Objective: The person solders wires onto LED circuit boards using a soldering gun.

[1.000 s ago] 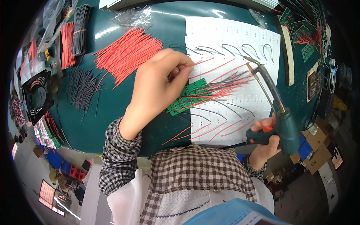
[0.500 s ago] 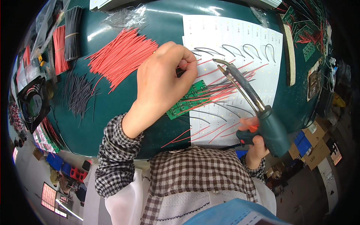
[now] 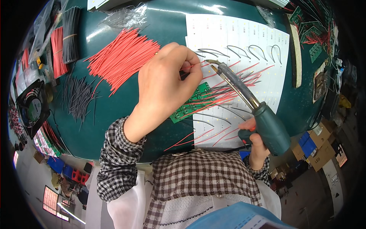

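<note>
The fisheye view looks steeply down from the wearer's head, upright, with the face mask [image 3: 240, 215] and checkered apron [image 3: 204, 171] along its lower edge. It faces forward across the desk [image 3: 85, 139], close above the hands [image 3: 162, 82], and spreads wide enough to catch the floor [image 3: 301, 206] at both lower sides.
</note>
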### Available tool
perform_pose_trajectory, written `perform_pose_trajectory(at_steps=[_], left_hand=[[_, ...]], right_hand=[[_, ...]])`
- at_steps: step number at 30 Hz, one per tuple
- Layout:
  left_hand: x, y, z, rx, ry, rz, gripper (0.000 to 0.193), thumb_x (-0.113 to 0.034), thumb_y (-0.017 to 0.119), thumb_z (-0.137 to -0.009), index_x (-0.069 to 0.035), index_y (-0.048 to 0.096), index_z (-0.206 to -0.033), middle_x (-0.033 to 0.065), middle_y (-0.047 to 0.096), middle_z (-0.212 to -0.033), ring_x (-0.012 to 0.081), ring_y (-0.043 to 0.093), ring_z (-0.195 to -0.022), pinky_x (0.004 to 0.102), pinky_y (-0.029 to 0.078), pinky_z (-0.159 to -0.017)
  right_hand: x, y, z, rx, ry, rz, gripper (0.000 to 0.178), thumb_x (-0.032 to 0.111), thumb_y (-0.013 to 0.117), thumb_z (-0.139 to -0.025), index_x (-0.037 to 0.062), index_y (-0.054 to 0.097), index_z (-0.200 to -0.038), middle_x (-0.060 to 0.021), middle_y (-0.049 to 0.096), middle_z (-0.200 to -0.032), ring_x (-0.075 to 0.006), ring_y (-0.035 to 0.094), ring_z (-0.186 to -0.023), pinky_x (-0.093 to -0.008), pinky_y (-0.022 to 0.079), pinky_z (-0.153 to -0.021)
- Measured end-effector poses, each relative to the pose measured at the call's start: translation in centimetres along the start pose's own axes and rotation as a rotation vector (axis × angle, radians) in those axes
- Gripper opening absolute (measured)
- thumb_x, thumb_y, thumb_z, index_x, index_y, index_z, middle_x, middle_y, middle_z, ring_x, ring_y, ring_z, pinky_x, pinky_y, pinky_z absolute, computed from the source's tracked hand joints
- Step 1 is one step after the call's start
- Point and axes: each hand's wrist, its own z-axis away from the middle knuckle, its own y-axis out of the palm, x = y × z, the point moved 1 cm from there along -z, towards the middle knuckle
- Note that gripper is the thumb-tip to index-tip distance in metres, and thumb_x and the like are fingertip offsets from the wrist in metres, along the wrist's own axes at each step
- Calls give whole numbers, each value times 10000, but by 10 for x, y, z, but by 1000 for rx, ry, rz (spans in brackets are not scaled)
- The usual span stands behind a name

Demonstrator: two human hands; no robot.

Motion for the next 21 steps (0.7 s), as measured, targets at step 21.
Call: perform_pose_trajectory(at_steps=[21], left_hand=[[-1, -1, 0, 10, -3, 12, 77, -18, 689, -748, -39, 623, -781, 1, 554, -715, 67, 502, -578, 207, 382, -502]], right_hand=[[-6, -2, 2, 25, -6, 79, 542, 395, 714, -825, -97, 591, -1017, -166, 658, -814, -234, 638, -712, -351, 527, -656]])
